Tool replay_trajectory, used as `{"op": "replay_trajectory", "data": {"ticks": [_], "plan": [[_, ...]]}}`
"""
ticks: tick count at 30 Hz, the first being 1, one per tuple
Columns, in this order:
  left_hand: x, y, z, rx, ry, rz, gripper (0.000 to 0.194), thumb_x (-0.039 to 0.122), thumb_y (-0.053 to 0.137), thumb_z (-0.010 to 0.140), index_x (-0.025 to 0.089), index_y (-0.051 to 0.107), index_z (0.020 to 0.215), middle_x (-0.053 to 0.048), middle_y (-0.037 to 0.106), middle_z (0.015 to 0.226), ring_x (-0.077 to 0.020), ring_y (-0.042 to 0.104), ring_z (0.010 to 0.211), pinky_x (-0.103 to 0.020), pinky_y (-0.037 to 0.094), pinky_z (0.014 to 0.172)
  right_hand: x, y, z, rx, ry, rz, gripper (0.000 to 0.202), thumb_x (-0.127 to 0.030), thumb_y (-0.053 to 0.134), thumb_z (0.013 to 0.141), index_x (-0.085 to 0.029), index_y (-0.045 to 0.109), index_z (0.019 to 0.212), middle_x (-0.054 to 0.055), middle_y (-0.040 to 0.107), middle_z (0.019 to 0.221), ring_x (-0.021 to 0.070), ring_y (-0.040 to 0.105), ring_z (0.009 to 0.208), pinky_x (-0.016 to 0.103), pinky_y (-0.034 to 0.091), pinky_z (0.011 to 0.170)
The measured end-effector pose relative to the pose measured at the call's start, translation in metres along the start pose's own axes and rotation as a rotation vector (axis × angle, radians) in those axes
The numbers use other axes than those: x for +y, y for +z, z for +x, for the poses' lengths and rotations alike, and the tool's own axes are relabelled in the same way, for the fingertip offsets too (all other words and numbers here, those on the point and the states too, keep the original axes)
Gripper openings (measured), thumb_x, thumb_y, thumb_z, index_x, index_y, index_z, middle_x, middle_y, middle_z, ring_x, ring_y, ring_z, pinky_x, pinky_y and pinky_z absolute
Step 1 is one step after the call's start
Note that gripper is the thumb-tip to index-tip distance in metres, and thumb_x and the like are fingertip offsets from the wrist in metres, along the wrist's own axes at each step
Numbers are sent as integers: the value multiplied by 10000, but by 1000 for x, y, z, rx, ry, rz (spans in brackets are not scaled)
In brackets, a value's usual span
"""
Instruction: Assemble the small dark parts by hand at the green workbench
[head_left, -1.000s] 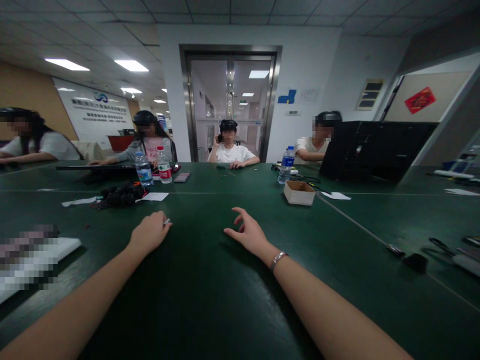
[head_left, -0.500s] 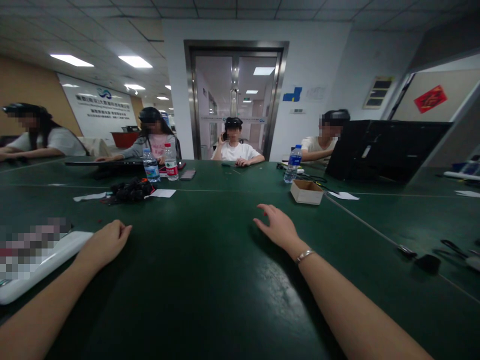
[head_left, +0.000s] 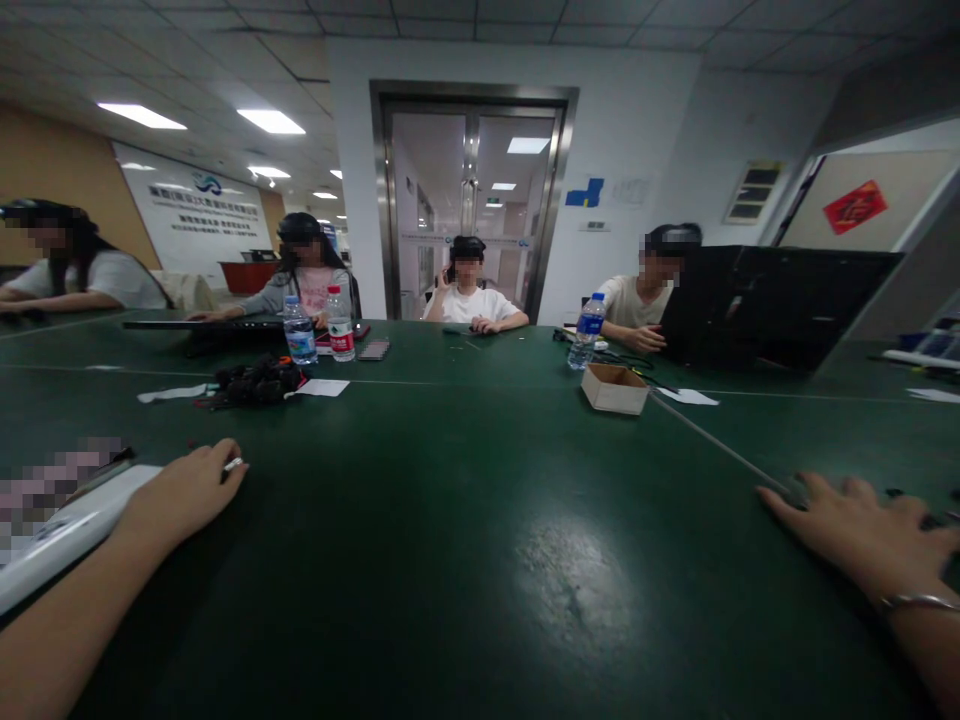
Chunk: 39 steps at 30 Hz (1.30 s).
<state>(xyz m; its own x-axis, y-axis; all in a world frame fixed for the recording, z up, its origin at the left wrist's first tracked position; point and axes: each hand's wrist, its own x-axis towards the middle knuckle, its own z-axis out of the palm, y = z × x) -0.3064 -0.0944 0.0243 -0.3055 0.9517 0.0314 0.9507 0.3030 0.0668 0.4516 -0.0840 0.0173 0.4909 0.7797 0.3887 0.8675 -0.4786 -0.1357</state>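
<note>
My left hand (head_left: 193, 488) rests at the left of the green table (head_left: 420, 560), with its fingers curled. A small white piece (head_left: 233, 464) shows between thumb and fingers; its kind is too small to tell. Beneath and beside that wrist is a long glossy white object (head_left: 82, 530), partly blurred out. Over at the right edge, my right hand (head_left: 862, 525) is palm down with its fingers spread. It lies over the end of a thin cable (head_left: 720, 437) and close to some dark small items, which the hand mostly covers.
Beyond my hands are a small open box (head_left: 615, 398), a tangle of black cables (head_left: 259, 382), a blue-capped bottle (head_left: 587, 332), two more bottles and scraps of paper. A large black monitor (head_left: 780, 305) stands at the far right. Several people sit around the table.
My right hand has swung from the table's middle far to the right. My left hand has shifted slightly left, and a small white piece now shows in its fingers.
</note>
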Motion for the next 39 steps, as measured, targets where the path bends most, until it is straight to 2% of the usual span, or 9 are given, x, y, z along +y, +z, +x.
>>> {"op": "replay_trajectory", "data": {"ticks": [2, 4, 10, 16, 21, 28, 33, 36, 39], "plan": [[-1, -1, -2, -10, -30, 57, 362, 435, 310, 856, 194, 525, 1018, -118, 649, 1074, -260, 594, 939, -332, 404, 802, -4, -4, -5, -114, 134, -60, 522, -639, 427, 748, -231, 669, 965, 288, 480, 1205, 496, 373, 1172, 576, 288, 718], [-5, 0, -2, -4, -60, 118, 381, 445, 298, 855, 192, 518, 1036, -132, 654, 1082, -276, 589, 928, -346, 397, 798, -14, -11, -8, -181, 167, -71, 459, -557, 389, 794, -227, 655, 971, 275, 490, 1195, 462, 415, 1141, 510, 321, 688], [-12, 7, 3, -13, -107, 171, 446, 524, 277, 847, 205, 526, 1034, -134, 647, 1136, -303, 568, 951, -359, 386, 766, -26, -18, -9, -256, 90, -113, 302, -288, 323, 866, -198, 608, 828, 244, 576, 1074, 327, 560, 911, 390, 342, 643], [-6, 4, -2, 17, -62, 263, 434, 416, 210, 883, 195, 528, 1078, -131, 645, 1136, -282, 568, 959, -344, 380, 775, -46, -19, -18, -253, -72, -122, 257, -256, 350, 900, -173, 592, 883, 205, 616, 1030, 268, 572, 789, 350, 360, 628], [-2, -1, -9, 33, -74, 274, 478, 340, 179, 897, 162, 509, 1192, -163, 609, 1191, -308, 563, 977, -351, 383, 755, -102, -8, -36, -210, -344, -82, 228, -225, 389, 900, -157, 597, 965, 146, 626, 1026, 240, 552, 863, 317, 383, 689], [7, -9, -17, 36, -110, 309, 507, 296, 165, 896, 155, 474, 1273, -156, 599, 1222, -318, 544, 1028, -371, 393, 758, -210, 9, -76, -115, -686, 83, 211, -204, 434, 882, -176, 612, 993, 102, 626, 990, 216, 513, 884, 309, 366, 758], [11, -7, -23, 154, -84, 397, 494, 261, 178, 896, 162, 500, 1257, -140, 620, 1183, -314, 549, 1004, -407, 406, 768, -285, 8, -116, -126, -855, 250, 195, -228, 451, 887, -197, 607, 998, 95, 620, 991, 222, 492, 898, 319, 361, 749], [29, -1, -25, 323, 89, 469, 488, 240, 190, 906, 152, 513, 1260, -153, 601, 1189, -336, 533, 1024, -447, 409, 770, -311, 7, -132, -140, -961, 328, 197, -240, 447, 893, -213, 604, 1009, 90, 615, 990, 229, 484, 899, 332, 365, 735], [65, 8, -23, 404, 380, 418, 445, 155, 288, 880, 174, 543, 1245, -148, 591, 1193, -312, 525, 1041, -435, 409, 797, -319, 7, -137, -153, -984, 364, 200, -242, 452, 888, -214, 601, 1018, 86, 612, 986, 231, 483, 902, 342, 370, 736]]}}
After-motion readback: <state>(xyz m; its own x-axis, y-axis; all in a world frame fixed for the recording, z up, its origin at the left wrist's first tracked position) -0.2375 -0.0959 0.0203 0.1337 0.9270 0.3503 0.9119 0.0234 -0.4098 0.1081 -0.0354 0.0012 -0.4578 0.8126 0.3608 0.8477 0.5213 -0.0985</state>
